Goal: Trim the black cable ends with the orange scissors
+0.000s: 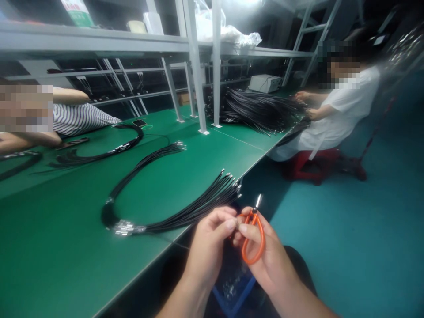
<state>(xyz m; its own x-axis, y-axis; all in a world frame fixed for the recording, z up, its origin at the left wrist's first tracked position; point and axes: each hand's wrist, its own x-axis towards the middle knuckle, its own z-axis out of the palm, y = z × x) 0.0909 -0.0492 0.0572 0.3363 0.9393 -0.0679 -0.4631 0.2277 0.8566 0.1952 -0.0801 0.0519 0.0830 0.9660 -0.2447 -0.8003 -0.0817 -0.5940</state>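
Just past the table edge, my left hand (208,240) and my right hand (270,247) meet fingertip to fingertip. The right palm carries a pair of scissors (263,240) with orange handles, its metal blades pointing up and away. My left thumb and forefinger are pinched against the right fingertips. Whatever sits between them is too small and hidden to name. Left of my hands, a curved bundle of black cables (195,207) with silvery ends lies on the green table (66,247). Its near ends fan out just behind my fingers.
A co-worker in white (347,106) sits at right by a large heap of black cables (261,108). Another person's striped sleeve (84,119) shows at left near more cable bundles (132,141). White posts (217,66) carry a shelf. Below my hands is a blue bin (243,293).
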